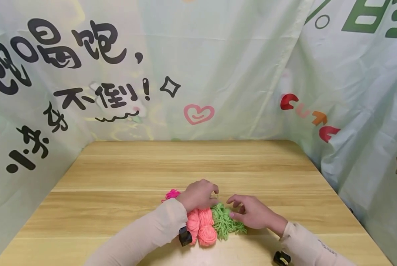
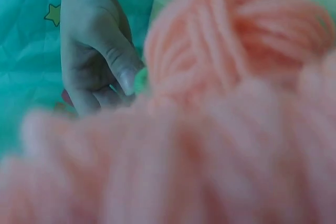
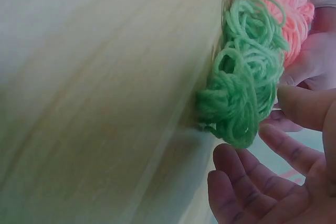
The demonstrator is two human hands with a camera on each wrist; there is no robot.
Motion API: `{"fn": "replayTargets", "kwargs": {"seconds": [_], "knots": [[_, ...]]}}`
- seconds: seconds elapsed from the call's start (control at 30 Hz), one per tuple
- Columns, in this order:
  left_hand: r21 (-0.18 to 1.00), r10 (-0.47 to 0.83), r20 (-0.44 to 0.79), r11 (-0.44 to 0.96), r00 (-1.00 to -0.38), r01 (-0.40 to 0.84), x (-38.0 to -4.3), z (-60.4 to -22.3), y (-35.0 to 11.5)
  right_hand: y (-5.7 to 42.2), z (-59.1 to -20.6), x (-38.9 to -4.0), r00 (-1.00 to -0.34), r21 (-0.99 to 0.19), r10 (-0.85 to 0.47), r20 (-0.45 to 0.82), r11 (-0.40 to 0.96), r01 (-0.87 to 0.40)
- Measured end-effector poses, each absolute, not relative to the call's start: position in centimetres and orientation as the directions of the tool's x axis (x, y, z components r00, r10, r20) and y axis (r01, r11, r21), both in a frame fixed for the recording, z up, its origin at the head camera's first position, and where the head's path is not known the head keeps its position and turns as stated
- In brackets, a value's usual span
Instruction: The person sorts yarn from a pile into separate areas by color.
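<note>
Two salmon-pink yarn skeins [image 1: 206,235] lie side by side at the table's near middle. A loose, tangled green yarn bundle [image 1: 222,221] lies against their right side. My left hand [image 1: 198,194] reaches over the far end of the pink skeins, its fingers bent and the thumb apart from the index finger. My right hand [image 1: 253,212] is at the right of the green yarn, thumb close to its strands and fingers loosely spread, as the right wrist view shows. Blurred pink yarn [image 2: 173,166] fills most of the left wrist view and hides my left hand there.
Magenta yarn [image 1: 172,194] shows past my left wrist, partly hidden by it. The wooden table [image 1: 192,159] reaches back to a printed curtain [image 1: 231,74], with curtain on both sides too. Black wrist cameras [image 1: 185,236] sit under both sleeves, the left one beside the pink yarn.
</note>
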State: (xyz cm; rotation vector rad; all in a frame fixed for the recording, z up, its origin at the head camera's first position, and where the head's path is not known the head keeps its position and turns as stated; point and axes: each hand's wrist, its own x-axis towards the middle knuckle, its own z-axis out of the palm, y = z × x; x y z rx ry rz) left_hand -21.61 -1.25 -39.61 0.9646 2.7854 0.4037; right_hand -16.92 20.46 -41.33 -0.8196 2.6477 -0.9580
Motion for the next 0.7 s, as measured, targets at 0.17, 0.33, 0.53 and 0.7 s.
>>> {"fn": "replayTargets", "kwargs": {"seconds": [0.17,0.33,0.53,0.7], "knots": [[0.317,0.638,-0.095,0.747,-0.764,0.584,-21.83,-39.85,-1.5,20.21,-41.3,-16.91,-0.808,-0.654,-0.589,-0.016,0.617,-0.437],[0.295,0.642,-0.14,0.754,-0.754,0.587,-21.89,-39.69,-1.41,19.93,-41.4,-16.89,-0.796,-0.662,-0.605,-0.031,0.609,-0.437],[0.295,0.645,-0.205,0.758,-0.736,0.582,-21.76,-39.52,-1.02,19.64,-41.81,-16.93,-0.786,-0.656,-0.617,-0.04,0.61,-0.445],[0.278,0.655,-0.206,0.751,-0.727,0.598,-21.84,-39.66,-0.63,19.53,-41.99,-16.91,-0.779,-0.658,-0.625,-0.044,0.606,-0.448]]}}
